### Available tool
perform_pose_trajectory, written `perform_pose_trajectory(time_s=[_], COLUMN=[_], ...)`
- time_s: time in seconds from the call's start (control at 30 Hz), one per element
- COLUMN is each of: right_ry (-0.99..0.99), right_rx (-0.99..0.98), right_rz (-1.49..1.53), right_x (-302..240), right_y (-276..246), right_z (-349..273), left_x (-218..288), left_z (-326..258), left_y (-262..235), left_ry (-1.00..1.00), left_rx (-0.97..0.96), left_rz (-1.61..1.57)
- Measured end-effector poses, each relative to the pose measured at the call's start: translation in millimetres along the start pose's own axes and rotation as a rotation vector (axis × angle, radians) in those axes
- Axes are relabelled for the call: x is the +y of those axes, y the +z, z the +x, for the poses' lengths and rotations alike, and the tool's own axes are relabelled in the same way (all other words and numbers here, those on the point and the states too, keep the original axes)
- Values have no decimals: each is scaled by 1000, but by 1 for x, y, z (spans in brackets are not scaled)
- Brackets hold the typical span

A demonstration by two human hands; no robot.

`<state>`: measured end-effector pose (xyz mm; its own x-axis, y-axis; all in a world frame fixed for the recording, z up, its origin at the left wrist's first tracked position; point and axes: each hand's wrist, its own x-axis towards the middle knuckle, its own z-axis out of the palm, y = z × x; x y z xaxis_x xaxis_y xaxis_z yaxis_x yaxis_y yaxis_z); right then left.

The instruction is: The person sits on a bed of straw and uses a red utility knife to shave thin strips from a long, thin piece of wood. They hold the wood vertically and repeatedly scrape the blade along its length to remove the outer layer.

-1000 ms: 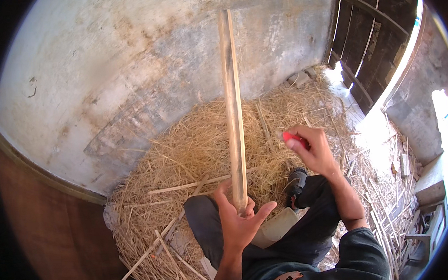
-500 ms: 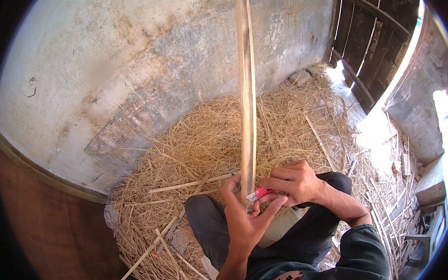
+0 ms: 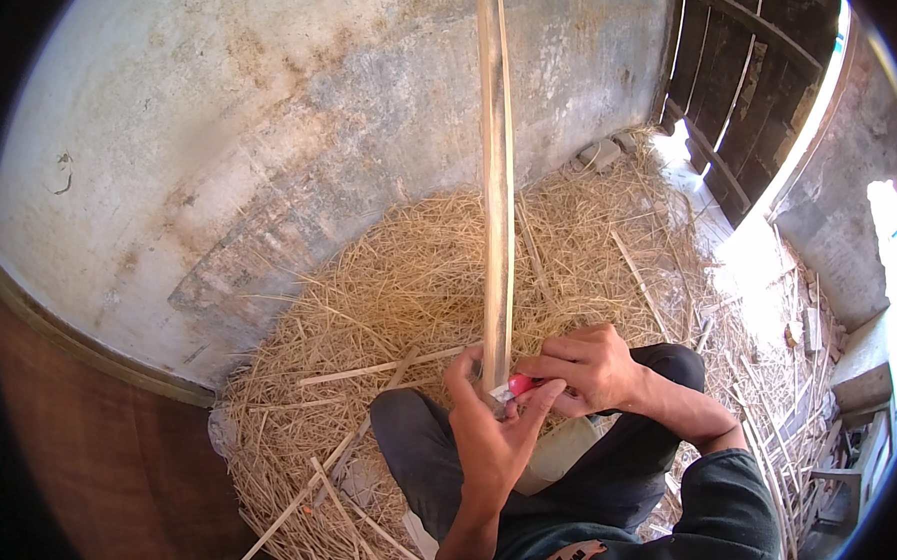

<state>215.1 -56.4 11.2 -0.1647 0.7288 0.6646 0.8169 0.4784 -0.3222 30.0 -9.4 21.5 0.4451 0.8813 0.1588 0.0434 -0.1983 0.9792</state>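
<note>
We've got the L hand [image 3: 490, 433] wrapped round the lower end of a long wood strip [image 3: 495, 198], fingers on its L side, thumb stretched out to the R, twd the other hand; the strip stands nearly upright in view, bottom end btwn our hands, top end up near the upper edge, w/ pale edges & a darker streak running lengthwise btwn them; our R hand [image 3: 595, 369] is closed on a small red tool [image 3: 521, 384], fingers bent & pinching it, w/ its pale tip at the strip's lower end; the hands are v. close tog., L thumb right by the R fingers; we can't tell if the thumb presses on the tool, & part of the grip is hidden.

We're seated low, knees bent, in dark trousers [image 3: 416, 447], w/ a pale flat piece [image 3: 558, 453] showing btwn the legs; straw [image 3: 399, 282] is heaped all over the floor ahead, & loose sticks [image 3: 290, 509] lie across it on our L; behind the straw is a stained grey wall [image 3: 312, 136]; a brown panel [image 3: 105, 435] is at far L; dark slatted boards [image 3: 745, 67] are upper R, w/ bright light coming in next to them.
</note>
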Motion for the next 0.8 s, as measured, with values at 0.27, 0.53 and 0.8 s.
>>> perform_pose_trajectory(time_s=[0.27, 0.53, 0.8], right_ry=[72, 79, 89], right_rx=[3, 25, 60], right_rz=[-64, -101, -136], right_x=[-13, -15, -18], right_y=[0, 1, 1], right_z=[3, 2, 4], left_x=[-6, -5, -1], left_z=[3, 2, 3], left_y=[-2, -2, -3], left_ry=[59, 65, 56], left_rx=[33, 20, 4], left_rz=[11, -13, -21])
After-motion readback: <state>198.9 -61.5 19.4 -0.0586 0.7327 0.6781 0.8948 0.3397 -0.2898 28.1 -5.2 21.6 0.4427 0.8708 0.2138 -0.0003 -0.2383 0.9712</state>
